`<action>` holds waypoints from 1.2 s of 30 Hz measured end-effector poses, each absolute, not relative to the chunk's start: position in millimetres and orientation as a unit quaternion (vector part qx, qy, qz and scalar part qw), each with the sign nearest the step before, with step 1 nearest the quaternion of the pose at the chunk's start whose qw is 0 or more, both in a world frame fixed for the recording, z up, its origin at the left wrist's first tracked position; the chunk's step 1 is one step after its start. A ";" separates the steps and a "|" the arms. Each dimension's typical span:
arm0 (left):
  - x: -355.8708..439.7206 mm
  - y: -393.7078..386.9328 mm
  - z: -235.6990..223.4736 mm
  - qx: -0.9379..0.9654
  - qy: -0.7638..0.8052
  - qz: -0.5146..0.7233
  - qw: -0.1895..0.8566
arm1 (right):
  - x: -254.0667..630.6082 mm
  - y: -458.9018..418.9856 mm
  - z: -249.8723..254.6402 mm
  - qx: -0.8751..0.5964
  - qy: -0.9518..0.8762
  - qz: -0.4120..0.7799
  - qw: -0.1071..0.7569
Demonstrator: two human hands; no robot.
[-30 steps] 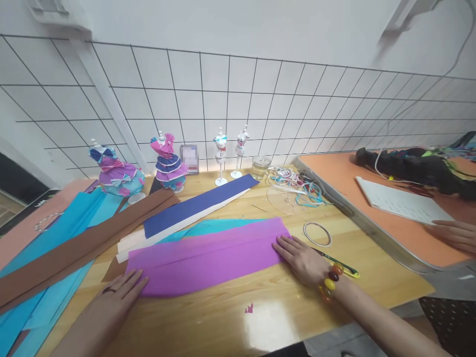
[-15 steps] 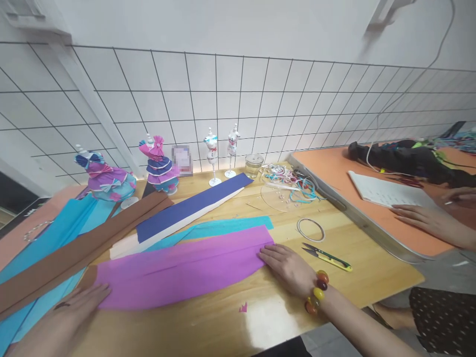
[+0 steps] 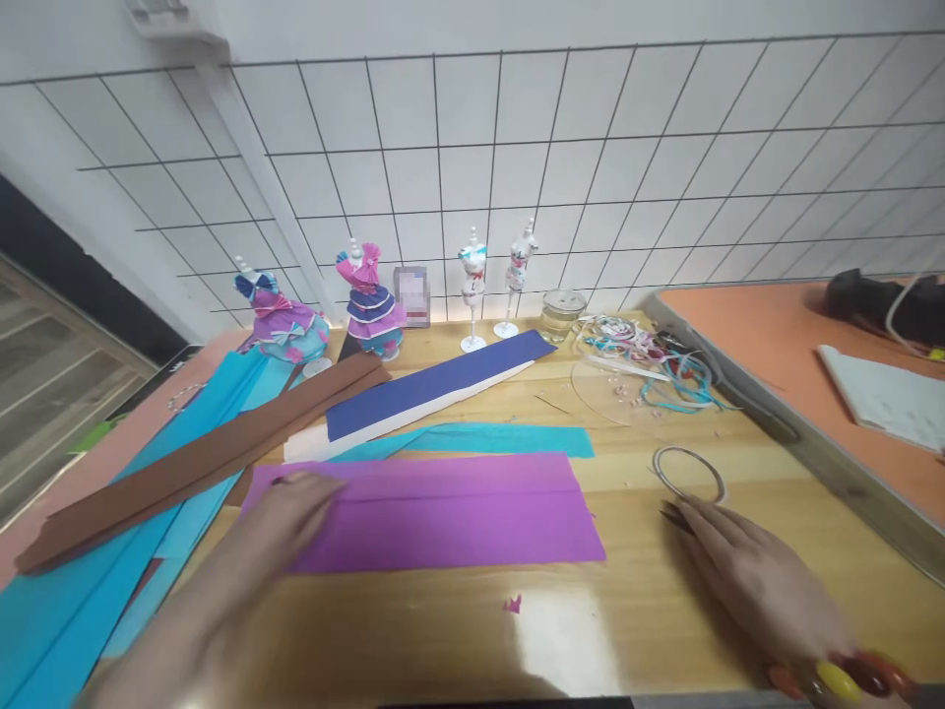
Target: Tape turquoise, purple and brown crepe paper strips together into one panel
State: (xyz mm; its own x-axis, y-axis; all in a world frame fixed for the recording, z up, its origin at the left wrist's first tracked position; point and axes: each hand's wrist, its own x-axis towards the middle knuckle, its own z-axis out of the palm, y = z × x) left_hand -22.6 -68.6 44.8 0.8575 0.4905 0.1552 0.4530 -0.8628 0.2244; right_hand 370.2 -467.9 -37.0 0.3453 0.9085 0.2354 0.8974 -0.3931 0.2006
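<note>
A strip of purple crepe paper (image 3: 458, 522) lies flat on the wooden table in front of me, a crease running along it. Over its left end is my left hand (image 3: 291, 507), blurred, fingers stretched to the right on the paper and holding nothing that I can see. To the right of the strip, my right hand (image 3: 753, 566) covers a pair of thread snips, fingers pressed together around them. Only the dark blade tips (image 3: 674, 514) stick out past the fingers; the yellow handle is hidden. Just beyond that hand lies a thin wire ring (image 3: 690, 475).
Blue, brown and turquoise paper strips (image 3: 214, 433) overlap at the left. Two dressed mini mannequins (image 3: 373, 305) and two bare ones (image 3: 473, 281) stand at the back, by a glass jar (image 3: 563, 315) and tangled ribbons (image 3: 657, 364). An orange-topped table (image 3: 775, 335) adjoins right.
My right hand has left the purple paper's right end and moved right onto the thread snips. My left hand has slid inward along the paper. The view has shifted left.
</note>
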 end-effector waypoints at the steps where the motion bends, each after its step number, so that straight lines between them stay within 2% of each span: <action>1: -2.4 -77.0 44.1 0.970 0.205 0.084 0.103 | 369.5 -471.5 -38.4 0.824 0.542 0.161 0.026; 5: 75.9 -108.6 30.4 0.981 0.089 0.086 0.150 | 364.3 -482.2 -42.6 0.832 0.525 0.173 0.042; 9: 133.8 -129.0 11.5 0.981 0.096 0.089 0.144 | 366.6 -497.0 -49.5 0.822 0.542 0.169 0.044; 13: 166.0 -136.9 -6.2 0.977 0.127 0.101 0.142 | 370.4 -506.9 -49.3 0.840 0.528 0.128 0.008; 20: 180.8 -141.4 -20.1 0.960 0.166 0.133 0.184 | 363.1 -483.4 -30.2 0.903 0.412 0.022 -0.118; 26: 179.8 -138.9 -25.3 0.953 0.142 0.155 0.217 | 354.3 -436.1 -12.9 0.876 0.399 -0.140 -0.233; 31: 179.2 -137.8 -26.2 0.946 0.114 0.172 0.249 | 356.3 -408.8 2.0 0.839 0.425 -0.239 -0.240; 36: 179.0 -137.8 -26.0 0.935 0.095 0.182 0.289 | 363.7 -396.2 7.8 0.826 0.457 -0.256 -0.207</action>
